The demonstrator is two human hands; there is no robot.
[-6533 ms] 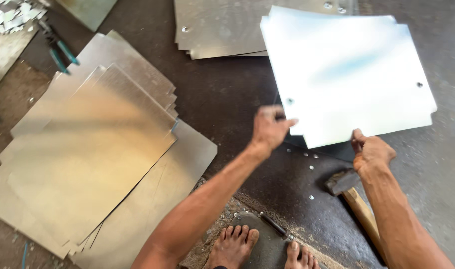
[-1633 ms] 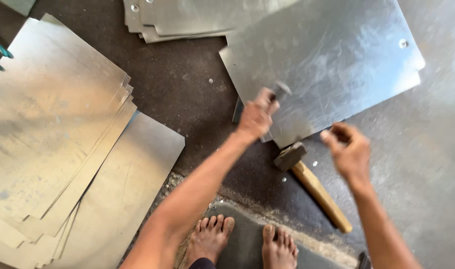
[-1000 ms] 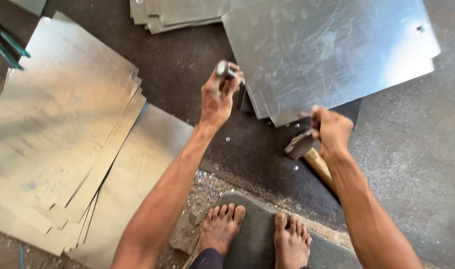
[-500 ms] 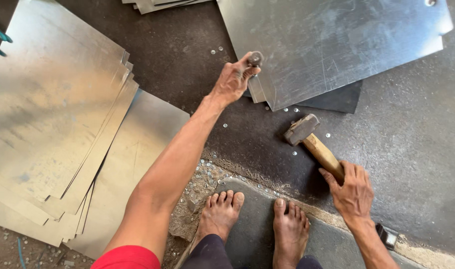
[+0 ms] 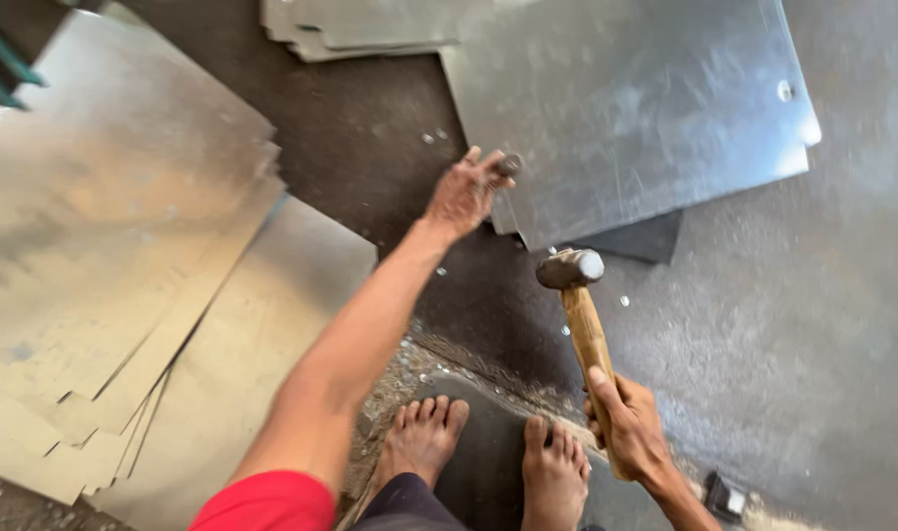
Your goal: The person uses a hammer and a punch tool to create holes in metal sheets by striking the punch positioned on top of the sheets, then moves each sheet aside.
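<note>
1 hammer [image 5: 579,305], 1 punch [image 5: 509,164], 2 hands, 2 bare feet, 3 stacks of metal sheets; sheet nos. per stack unclear.

Hammer [image 5: 584,334]: wooden handle, dark steel head, head just below the lower left corner of the metal sheet [image 5: 636,108]. Punch [image 5: 509,164]: short, dark, blurred, at that sheet's left edge. Sheet: grey, flat on floor, hole near right edge.

Bright daylight, glare on metal sheets [image 5: 105,256], slight motion blur.
</note>
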